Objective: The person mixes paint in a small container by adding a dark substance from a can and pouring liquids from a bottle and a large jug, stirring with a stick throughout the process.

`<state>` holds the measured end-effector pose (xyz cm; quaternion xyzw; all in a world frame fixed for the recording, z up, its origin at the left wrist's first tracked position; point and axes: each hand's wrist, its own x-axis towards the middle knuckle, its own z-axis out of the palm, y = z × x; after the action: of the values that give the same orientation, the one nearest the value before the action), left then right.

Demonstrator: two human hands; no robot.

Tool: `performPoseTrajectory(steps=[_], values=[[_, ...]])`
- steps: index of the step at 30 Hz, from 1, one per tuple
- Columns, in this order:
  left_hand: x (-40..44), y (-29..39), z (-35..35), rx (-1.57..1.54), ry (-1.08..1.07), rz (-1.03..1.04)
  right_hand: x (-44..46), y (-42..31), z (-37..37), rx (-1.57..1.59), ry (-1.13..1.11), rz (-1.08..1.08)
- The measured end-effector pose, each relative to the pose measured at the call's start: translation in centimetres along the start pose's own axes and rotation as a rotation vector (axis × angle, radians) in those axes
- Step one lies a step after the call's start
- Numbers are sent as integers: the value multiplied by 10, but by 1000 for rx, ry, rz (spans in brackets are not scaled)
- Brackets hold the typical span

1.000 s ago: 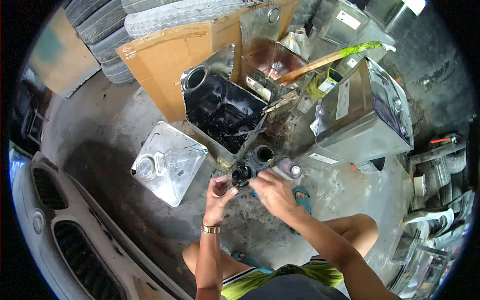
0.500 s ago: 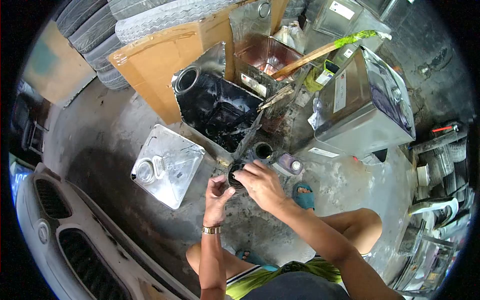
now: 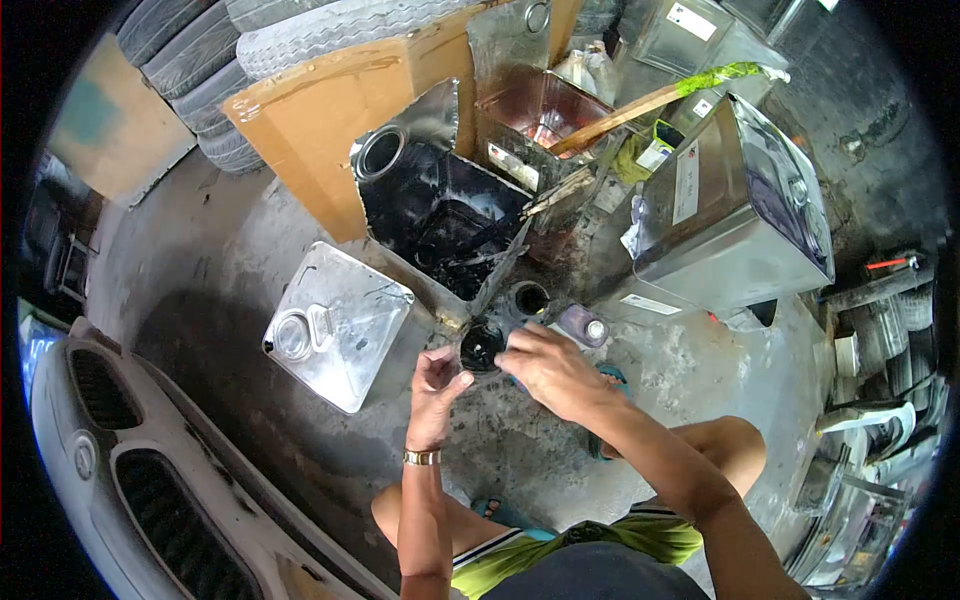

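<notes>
A small round cup (image 3: 482, 345) with a black, glossy inside is between my two hands. My left hand (image 3: 437, 396) grips it at its left side, thumb toward me and fingers bent. My right hand (image 3: 552, 372) is at the right rim with its fingers curled together; whatever they hold is hidden. Just beyond stands a second small container (image 3: 529, 298) with a dark inside. A purple-stained bottle (image 3: 580, 326) with a pale cap is to its right. The cut-open metal can (image 3: 400, 262), coated black inside, lies behind the cup.
A closed metal can (image 3: 340, 325) is at left, beside a car bumper (image 3: 215, 490). A large metal can (image 3: 715, 200) stands at right. A wooden stick (image 3: 630, 115) leans across a reddish open can (image 3: 500, 105). Cardboard (image 3: 310, 130) and tires (image 3: 330, 40) are behind.
My right hand has come out from over the cup's mouth and moved right to its rim, leaving the black inside in view. My left hand stays at the cup's left side.
</notes>
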<state>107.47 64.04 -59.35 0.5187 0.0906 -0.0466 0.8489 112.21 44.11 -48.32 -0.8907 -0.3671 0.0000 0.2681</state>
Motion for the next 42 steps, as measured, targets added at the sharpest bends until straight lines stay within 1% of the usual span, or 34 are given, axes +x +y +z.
performPoseTrajectory(steps=[1, 3, 4, 5, 7, 8, 9, 11, 12, 13, 15, 16, 18, 21, 25, 27, 29, 31, 33, 34, 36, 37, 39, 40, 41, 42], values=[[0, 0, 1, -1, 0, 0, 1, -1, 0, -1, -1, 0], [-1, 0, 3, -52, -27, 21, 9, -10, -3, -82, 86, 22], [0, -1, 2, -51, -28, 21, 7, -12, 3, -12, 86, 39], [0, -3, 0, -55, -24, 17, 5, -13, 6, -11, 88, 37], [0, -6, -5, -59, -13, 13, 1, -11, 8, -4, 19, 13], [0, -7, -6, -61, -11, 11, 2, -9, 2, -97, 69, -22], [0, -7, -6, -64, -11, 8, 6, -9, -2, -98, 67, -23], [0, -9, -3, -66, -16, 0, 15, -14, -9, -129, 108, 71], [0, -8, -2, -63, -18, -7, 14, -14, 5, -136, 136, 37], [1, -8, -2, -60, -20, -7, 10, -17, 12, -61, 148, 18], [1, -8, -3, -91, -15, 4, 1, -20, 14, -25, 35, 7], [2, -8, -4, -92, -12, 3, 0, -18, 10, -23, 33, 6], [2, -10, -4, -79, -24, 15, 1, -11, -2, -166, 67, 48], [0, -6, 0, -54, -6, -9, 10, -15, 2, -115, 67, 46], [-2, 0, 4, 25, 20, 18, 4, -9, -9, -15, 69, 41], [-3, 0, 4, 66, 28, 26, 4, -5, -13, -88, 77, 61], [-1, -2, 4, 83, 31, 57, 0, -1, 0, -144, 25, 77], [2, -6, 4, 96, 39, 85, -1, 3, 20, 23, -5, 44], [4, -7, 1, 91, 32, 24, 11, -3, 13, 73, 65, 52], [4, -8, 1, 89, 34, 24, 9, -1, 12, 73, 62, 51], [4, -5, 1, 102, 53, 17, 7, 3, 11, -163, 186, 66], [4, -3, 2, 101, 57, 21, 4, 1, 15, -162, 185, 59], [4, -2, 6, 91, 59, 21, -7, -5, 22, -75, 120, 82], [5, -4, 7, 88, 57, 17, -5, -4, 27, -34, 106, 59], [6, -4, 7, 88, 49, 0, -1, -3, 23, -33, 104, 66], [5, -4, 6, 90, 45, -14, 6, -2, 18, -88, 157, 86]])
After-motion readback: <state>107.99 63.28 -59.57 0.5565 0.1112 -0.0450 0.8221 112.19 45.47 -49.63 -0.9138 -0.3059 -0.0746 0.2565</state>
